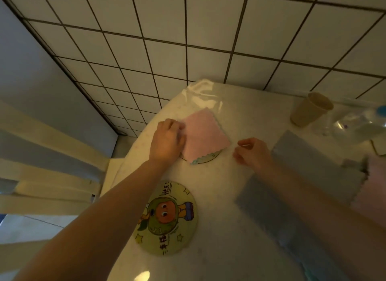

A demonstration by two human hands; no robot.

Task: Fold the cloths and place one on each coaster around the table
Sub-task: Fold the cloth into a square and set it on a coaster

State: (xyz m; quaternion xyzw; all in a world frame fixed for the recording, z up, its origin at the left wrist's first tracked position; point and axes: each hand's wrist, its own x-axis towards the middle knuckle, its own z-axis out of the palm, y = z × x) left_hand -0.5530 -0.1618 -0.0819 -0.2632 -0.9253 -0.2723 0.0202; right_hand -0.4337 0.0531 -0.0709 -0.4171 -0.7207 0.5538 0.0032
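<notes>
Head view, left to right. A pale chair back (41, 138) stands off the left edge of the white worktop (219, 228), over a tiled floor (188, 29). The left hand (167, 140) lies palm down on the left edge of a folded pink cloth (205, 134), its grip closed on that edge, the fingers curled onto the fabric. The pink cloth lies on a round coaster (208, 158), of which only the near rim shows beneath the scalloped hem. Nearer the viewer, under the left forearm, a second round coaster (167, 220) printed with a cartoon figure lies bare on the worktop. The right hand (253, 153) hovers just right of the pink cloth, apart from it; its grip is loosely curled, thumb and forefinger close together, and holds no cloth. Beneath the right forearm a grey-blue cloth (302, 176) lies spread flat. Beyond it stands a tilted-looking paper cup (309, 109), and near it crumpled clear plastic (355, 121). At the right edge another pink cloth (373, 186) shows, blurred and cut off.
</notes>
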